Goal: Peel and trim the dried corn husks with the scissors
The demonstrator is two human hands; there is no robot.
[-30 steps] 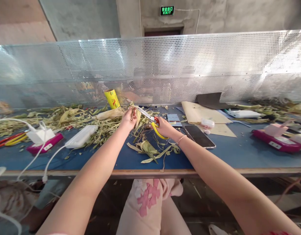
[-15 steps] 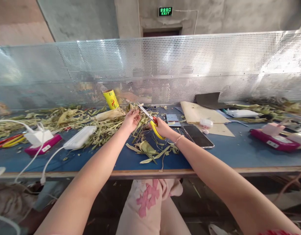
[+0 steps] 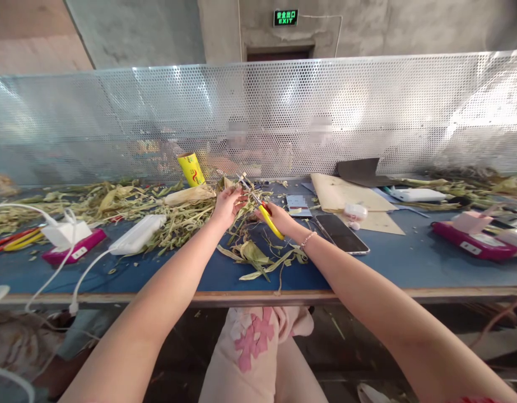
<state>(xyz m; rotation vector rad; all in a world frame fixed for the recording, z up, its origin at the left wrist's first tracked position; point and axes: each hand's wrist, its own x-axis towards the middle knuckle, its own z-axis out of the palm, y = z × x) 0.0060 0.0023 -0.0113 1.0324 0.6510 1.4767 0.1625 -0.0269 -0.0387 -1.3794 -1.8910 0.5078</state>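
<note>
My right hand [image 3: 280,219] is closed around the handles of scissors [image 3: 269,221] with yellow and red grips. Their metal blades point away to the upper left, with the tips just beside the fingers of my left hand [image 3: 228,207]. The left fingers are pinched together near the blades; whatever small piece lies between them is too small to make out. Under and around both hands are dried corn husk strips [image 3: 174,232]. A pale bundled husk [image 3: 189,196] lies left of my left hand, and loose husk leaves [image 3: 254,254] lie nearer the table edge.
A yellow cardboard tube [image 3: 191,169] leans by the perforated metal screen [image 3: 279,112]. On the right are a phone [image 3: 342,234], an earphone case [image 3: 355,212] and brown paper [image 3: 346,193]. Magenta power strips [image 3: 75,252] and a white power bank [image 3: 139,234] with cables sit leftward.
The scissor blades have shifted slightly by my left fingers and their angle has changed. My left hand has turned a little. Things on the table stay put.
</note>
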